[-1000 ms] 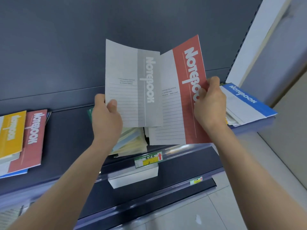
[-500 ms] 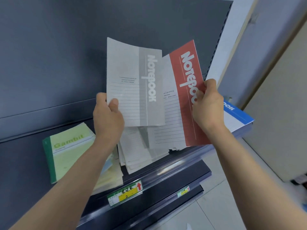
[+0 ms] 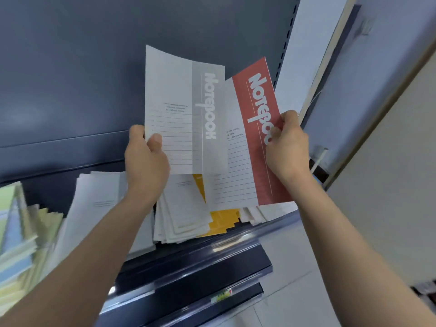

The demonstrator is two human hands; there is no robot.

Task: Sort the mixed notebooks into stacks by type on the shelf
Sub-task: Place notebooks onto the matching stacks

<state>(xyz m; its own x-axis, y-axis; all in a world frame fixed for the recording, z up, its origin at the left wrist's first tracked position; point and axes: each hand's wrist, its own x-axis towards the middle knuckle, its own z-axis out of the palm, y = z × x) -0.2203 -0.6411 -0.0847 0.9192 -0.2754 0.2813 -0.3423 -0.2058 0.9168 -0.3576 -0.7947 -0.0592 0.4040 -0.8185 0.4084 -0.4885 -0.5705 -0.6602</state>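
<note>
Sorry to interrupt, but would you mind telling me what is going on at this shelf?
A person is sorting notebooks. The left hand holds a grey notebook by its lower left edge, and the right hand pinches a red notebook at its right edge. Both are raised above the dark shelf, with the grey one overlapping the red. Beneath them lies a loose pile of white and yellow notebooks. A blurred pale green stack sits far left.
</note>
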